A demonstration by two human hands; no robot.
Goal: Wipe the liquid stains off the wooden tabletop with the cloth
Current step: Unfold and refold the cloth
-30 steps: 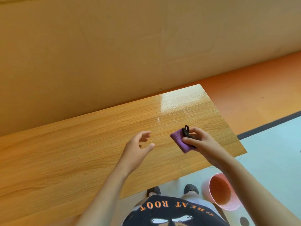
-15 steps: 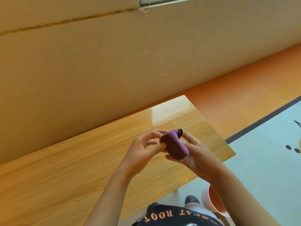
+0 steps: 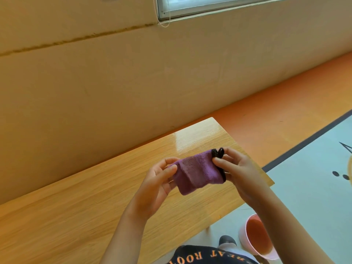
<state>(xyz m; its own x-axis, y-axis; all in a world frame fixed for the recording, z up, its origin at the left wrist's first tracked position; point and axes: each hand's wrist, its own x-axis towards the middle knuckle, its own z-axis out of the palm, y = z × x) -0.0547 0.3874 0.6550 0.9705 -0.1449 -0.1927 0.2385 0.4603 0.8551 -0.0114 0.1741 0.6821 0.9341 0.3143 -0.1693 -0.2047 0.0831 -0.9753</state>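
Since half a second back the purple cloth [image 3: 198, 174] was pulled out wider between both hands, no longer a bunched lump. View tipped up, window [image 3: 209, 4] showed at top. Left hand [image 3: 154, 185] pinched the cloth's left edge, thumb and fingers [image 3: 167, 173] curled on it. Right hand [image 3: 242, 176] pinched the right edge beside the black loop [image 3: 218, 153]. Cloth was held up, centre frame, over the right end of the desk [image 3: 95, 197]. Pink bucket [image 3: 257, 235] stood on the floor, lower right.
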